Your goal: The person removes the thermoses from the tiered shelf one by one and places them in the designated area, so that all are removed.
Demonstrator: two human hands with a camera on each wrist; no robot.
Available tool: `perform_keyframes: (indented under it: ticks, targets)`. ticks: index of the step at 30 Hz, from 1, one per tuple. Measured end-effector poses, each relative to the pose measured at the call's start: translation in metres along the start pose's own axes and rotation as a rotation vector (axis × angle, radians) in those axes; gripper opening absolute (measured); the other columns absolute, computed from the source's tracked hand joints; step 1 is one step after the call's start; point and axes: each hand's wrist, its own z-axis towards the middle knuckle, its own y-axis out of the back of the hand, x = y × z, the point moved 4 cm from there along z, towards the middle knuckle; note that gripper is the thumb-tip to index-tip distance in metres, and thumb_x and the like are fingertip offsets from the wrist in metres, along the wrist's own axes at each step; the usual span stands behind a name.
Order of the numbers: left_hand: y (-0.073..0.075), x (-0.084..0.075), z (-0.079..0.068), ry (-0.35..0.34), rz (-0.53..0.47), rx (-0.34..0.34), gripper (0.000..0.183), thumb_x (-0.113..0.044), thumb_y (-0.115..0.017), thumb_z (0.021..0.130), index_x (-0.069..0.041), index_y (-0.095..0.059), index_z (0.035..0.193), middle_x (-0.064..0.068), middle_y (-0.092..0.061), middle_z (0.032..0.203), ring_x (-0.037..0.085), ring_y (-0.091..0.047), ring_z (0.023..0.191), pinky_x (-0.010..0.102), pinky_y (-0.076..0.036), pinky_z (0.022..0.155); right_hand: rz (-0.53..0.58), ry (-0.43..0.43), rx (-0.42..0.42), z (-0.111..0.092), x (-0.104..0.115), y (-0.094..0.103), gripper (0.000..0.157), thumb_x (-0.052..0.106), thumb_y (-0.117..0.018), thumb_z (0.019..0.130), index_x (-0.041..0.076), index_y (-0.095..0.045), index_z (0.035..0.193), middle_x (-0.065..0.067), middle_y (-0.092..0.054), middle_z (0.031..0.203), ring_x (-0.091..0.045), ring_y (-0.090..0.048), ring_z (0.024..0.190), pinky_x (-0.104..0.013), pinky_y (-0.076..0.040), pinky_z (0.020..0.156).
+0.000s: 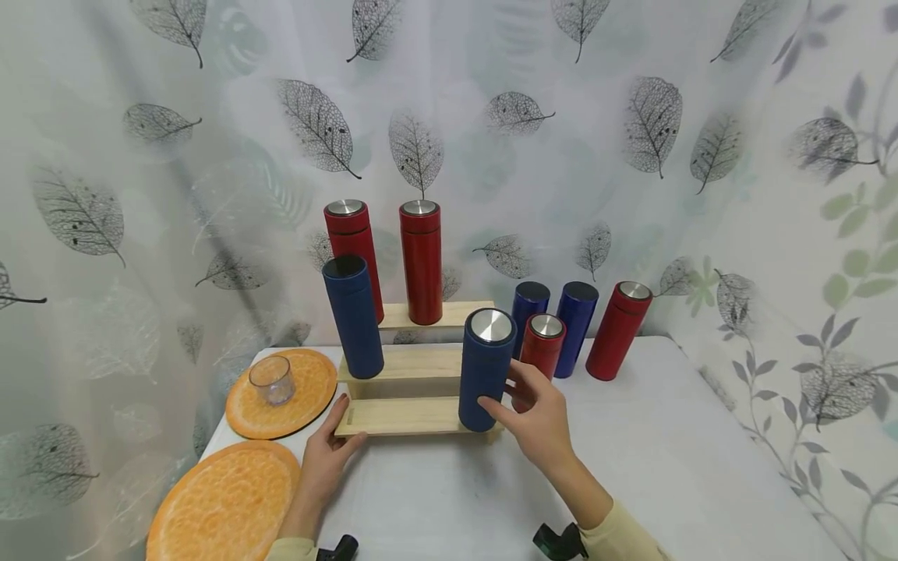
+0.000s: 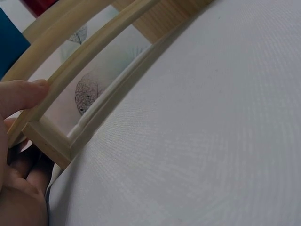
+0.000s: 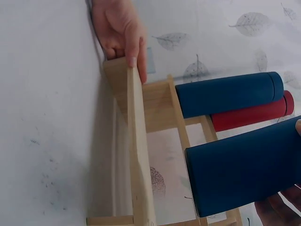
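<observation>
A tiered wooden rack [image 1: 403, 417] stands on the white table. At its left end my left hand [image 1: 327, 456] grips the lowest step, thumb on the board and fingers around the end, as the left wrist view also shows. My right hand [image 1: 536, 411] holds a blue thermos flask [image 1: 484, 374] with a silver lid at the rack's right end. In the right wrist view the flask's base overlaps the middle step. Another blue flask [image 1: 354, 319] stands on the left of the middle step. Two red flasks [image 1: 356, 238] [image 1: 421, 265] are on the top step.
Right of the rack stand two dark blue flasks [image 1: 577, 327] and two red flasks [image 1: 617, 333], one partly behind my right hand. At left lie two round orange mats [image 1: 228, 499], the farther one bearing a small clear cup [image 1: 273, 380]. A leaf-patterned curtain [image 1: 477, 179] hangs behind.
</observation>
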Motion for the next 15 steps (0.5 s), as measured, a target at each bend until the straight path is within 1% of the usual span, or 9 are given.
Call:
perform_keyframes:
  ticks: [4, 7, 9, 12, 15]
  targets:
    - [0.002, 0.002, 0.001, -0.003, -0.001, -0.012, 0.081, -0.009, -0.084, 0.097, 0.004, -0.04, 0.165, 0.023, -0.03, 0.173, 0.044, -0.03, 0.157, 0.007, -0.038, 0.104, -0.028, 0.006, 0.004, -0.003, 0.003, 0.005, 0.06, 0.016, -0.094, 0.088, 0.017, -0.07, 0.143, -0.003, -0.074, 0.129, -0.027, -0.076, 0.112, -0.048, -0.062, 0.092]
    - [0.003, 0.003, 0.002, -0.007, 0.001, -0.008, 0.082, -0.009, -0.083, 0.098, 0.004, -0.039, 0.165, 0.023, -0.029, 0.174, 0.045, -0.03, 0.156, 0.007, -0.039, 0.104, -0.02, 0.02, 0.0, -0.003, 0.004, 0.009, 0.061, 0.013, -0.095, 0.087, 0.017, -0.07, 0.142, -0.002, -0.075, 0.128, -0.026, -0.076, 0.112, -0.043, -0.062, 0.092]
    - [0.003, 0.004, 0.002, 0.006, -0.003, -0.003, 0.082, -0.009, -0.083, 0.098, 0.003, -0.039, 0.166, 0.021, -0.029, 0.174, 0.043, -0.03, 0.157, 0.007, -0.038, 0.104, -0.013, 0.02, -0.006, -0.003, 0.002, 0.013, 0.061, 0.01, -0.095, 0.086, 0.017, -0.071, 0.141, -0.001, -0.075, 0.126, -0.025, -0.076, 0.11, -0.041, -0.062, 0.093]
    - [0.002, 0.006, 0.002, 0.029, -0.004, 0.004, 0.083, -0.01, -0.083, 0.098, 0.001, -0.038, 0.167, 0.019, -0.028, 0.175, 0.04, -0.03, 0.158, 0.006, -0.038, 0.104, -0.011, 0.018, -0.015, -0.004, 0.0, 0.018, 0.06, 0.006, -0.095, 0.085, 0.015, -0.071, 0.139, -0.001, -0.076, 0.125, -0.025, -0.076, 0.11, -0.044, -0.062, 0.093]
    - [0.0, 0.007, 0.003, 0.039, -0.008, 0.004, 0.083, -0.009, -0.083, 0.098, 0.001, -0.038, 0.167, 0.018, -0.028, 0.175, 0.039, -0.03, 0.158, 0.007, -0.038, 0.104, -0.033, 0.017, -0.023, -0.004, 0.0, 0.023, 0.059, 0.007, -0.094, 0.086, 0.013, -0.071, 0.14, -0.003, -0.076, 0.125, -0.025, -0.076, 0.109, -0.046, -0.062, 0.093]
